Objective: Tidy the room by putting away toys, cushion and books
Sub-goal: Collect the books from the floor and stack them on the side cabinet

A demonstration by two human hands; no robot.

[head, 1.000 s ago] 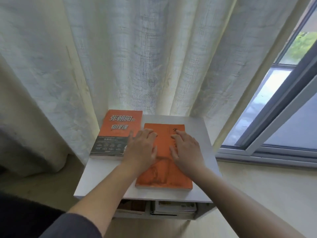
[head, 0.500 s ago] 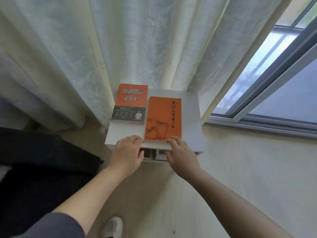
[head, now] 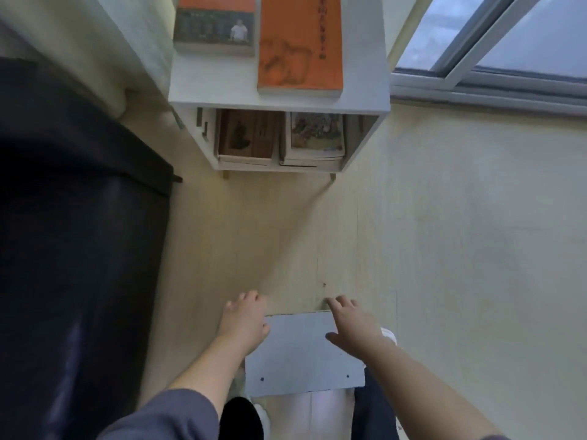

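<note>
Two books lie side by side on the white side table (head: 276, 100) at the top of the view: a plain orange book (head: 300, 42) and an orange-and-dark book (head: 216, 27) to its left. More books (head: 246, 134) (head: 317, 138) are stacked on the shelf underneath. My left hand (head: 246, 322) and my right hand (head: 352, 325) hover low over the floor, far below the table, with relaxed fingers and nothing in them. Between them shows a pale flat panel (head: 301, 354); I cannot tell whether either hand touches it.
A dark bedspread (head: 79, 249) fills the left side. The curtain (head: 127, 42) hangs at the top left and a window frame (head: 489, 81) runs along the top right. Pale wooden floor (head: 428, 249) spreads to the right. A white shoe (head: 389, 335) shows by my right wrist.
Both hands left the orange book and the table edge and drew back toward my body. The view tilted down, so the table now sits at the top.
</note>
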